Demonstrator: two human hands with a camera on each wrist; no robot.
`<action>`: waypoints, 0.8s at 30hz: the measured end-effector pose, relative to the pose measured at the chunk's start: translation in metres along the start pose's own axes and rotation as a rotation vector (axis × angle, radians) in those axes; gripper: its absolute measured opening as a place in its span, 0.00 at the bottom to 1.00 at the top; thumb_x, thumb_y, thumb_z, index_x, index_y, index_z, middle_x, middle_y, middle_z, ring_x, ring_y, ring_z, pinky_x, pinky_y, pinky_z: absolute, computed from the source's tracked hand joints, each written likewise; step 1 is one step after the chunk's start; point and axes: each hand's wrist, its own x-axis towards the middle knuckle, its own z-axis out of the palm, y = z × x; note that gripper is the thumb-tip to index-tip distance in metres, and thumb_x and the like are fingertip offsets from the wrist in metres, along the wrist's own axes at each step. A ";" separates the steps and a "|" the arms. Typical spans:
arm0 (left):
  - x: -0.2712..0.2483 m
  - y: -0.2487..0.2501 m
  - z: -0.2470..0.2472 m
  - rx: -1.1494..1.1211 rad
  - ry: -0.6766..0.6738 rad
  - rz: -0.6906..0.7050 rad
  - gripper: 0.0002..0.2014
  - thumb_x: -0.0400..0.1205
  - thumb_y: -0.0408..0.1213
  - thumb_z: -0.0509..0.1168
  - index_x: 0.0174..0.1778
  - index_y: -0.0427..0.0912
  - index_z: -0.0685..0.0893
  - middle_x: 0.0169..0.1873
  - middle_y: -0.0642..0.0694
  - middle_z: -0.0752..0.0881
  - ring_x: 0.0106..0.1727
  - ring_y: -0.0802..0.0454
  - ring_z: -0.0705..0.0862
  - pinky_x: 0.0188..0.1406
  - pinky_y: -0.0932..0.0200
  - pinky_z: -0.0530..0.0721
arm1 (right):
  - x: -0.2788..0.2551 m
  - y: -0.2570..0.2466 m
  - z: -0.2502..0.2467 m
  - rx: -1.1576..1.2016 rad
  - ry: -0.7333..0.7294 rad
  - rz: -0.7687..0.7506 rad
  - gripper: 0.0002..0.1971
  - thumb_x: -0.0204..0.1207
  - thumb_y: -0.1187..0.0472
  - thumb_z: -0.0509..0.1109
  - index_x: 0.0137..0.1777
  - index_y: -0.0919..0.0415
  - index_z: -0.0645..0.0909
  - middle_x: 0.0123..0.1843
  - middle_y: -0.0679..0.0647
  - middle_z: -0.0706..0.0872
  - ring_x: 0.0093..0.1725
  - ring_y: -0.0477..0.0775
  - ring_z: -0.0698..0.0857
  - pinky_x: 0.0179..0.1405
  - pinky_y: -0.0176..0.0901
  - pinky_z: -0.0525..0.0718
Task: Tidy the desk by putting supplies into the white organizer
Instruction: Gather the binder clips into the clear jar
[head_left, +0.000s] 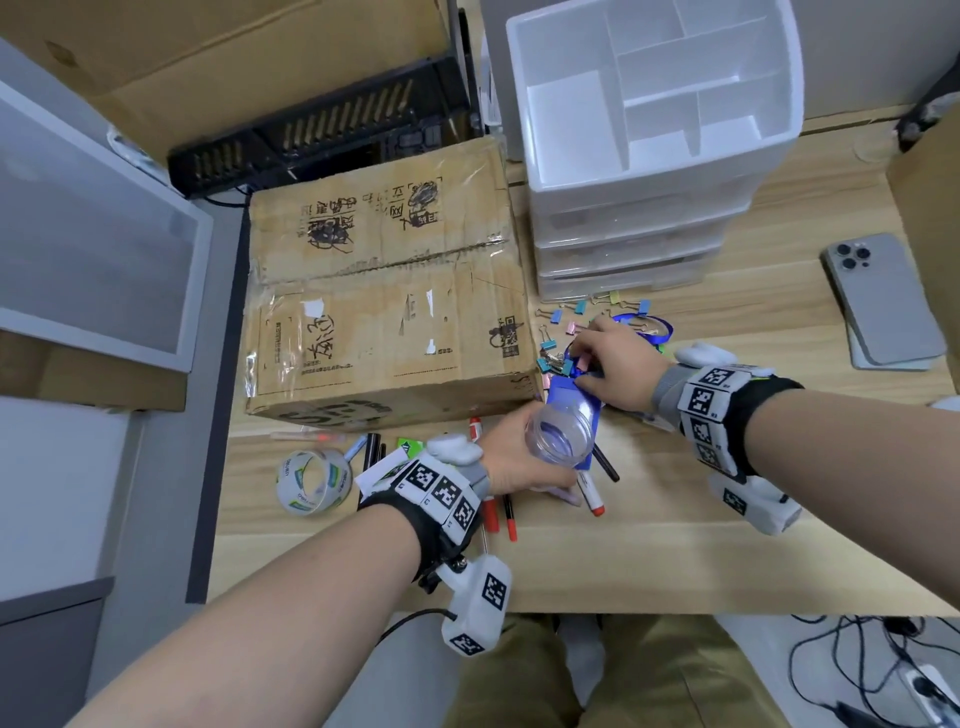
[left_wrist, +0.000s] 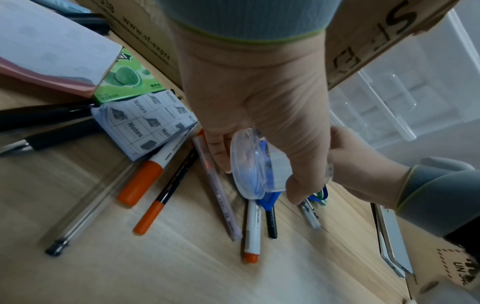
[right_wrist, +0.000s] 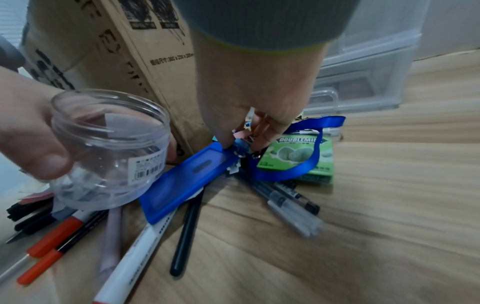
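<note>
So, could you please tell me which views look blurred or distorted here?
Head view: sharp, with wide-angle bending at the organizer. Left wrist view: soft, pens smeared. Right wrist view: pens blurred, jar fairly clear.

Head view: bright, even, diffuse indoor light; shadows are faint and short, seen as a soft dark band under the cardboard box left of the fingers. Wide-angle distortion bows the desk edge and stretches both forearms toward the corners. Focus is sharp centrally.

Wrist views: dimmer, cooler, grainier. Motion blur smears the wood grain and the pens below the fingers. The clear jar carries small white glints on its rim. The sleeve cuff nearest each lens is out of focus.
</note>
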 end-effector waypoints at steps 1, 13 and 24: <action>0.001 0.000 -0.001 0.013 -0.004 0.004 0.27 0.66 0.26 0.81 0.59 0.40 0.81 0.47 0.49 0.86 0.45 0.58 0.83 0.53 0.56 0.85 | -0.001 0.001 0.000 0.012 0.008 -0.008 0.19 0.69 0.62 0.77 0.61 0.61 0.82 0.57 0.55 0.75 0.51 0.57 0.80 0.53 0.48 0.82; 0.005 -0.002 -0.001 0.083 -0.009 -0.013 0.27 0.64 0.34 0.83 0.57 0.44 0.81 0.52 0.43 0.88 0.45 0.58 0.83 0.51 0.58 0.85 | 0.004 0.000 -0.003 -0.025 -0.058 0.023 0.14 0.74 0.61 0.75 0.59 0.59 0.83 0.57 0.56 0.76 0.51 0.58 0.81 0.53 0.47 0.81; 0.007 -0.001 0.000 0.119 -0.007 -0.034 0.29 0.65 0.35 0.83 0.60 0.48 0.80 0.50 0.53 0.88 0.46 0.64 0.85 0.37 0.78 0.79 | -0.006 0.001 -0.013 0.082 -0.049 0.079 0.06 0.75 0.67 0.69 0.47 0.59 0.87 0.42 0.51 0.86 0.44 0.53 0.81 0.43 0.41 0.76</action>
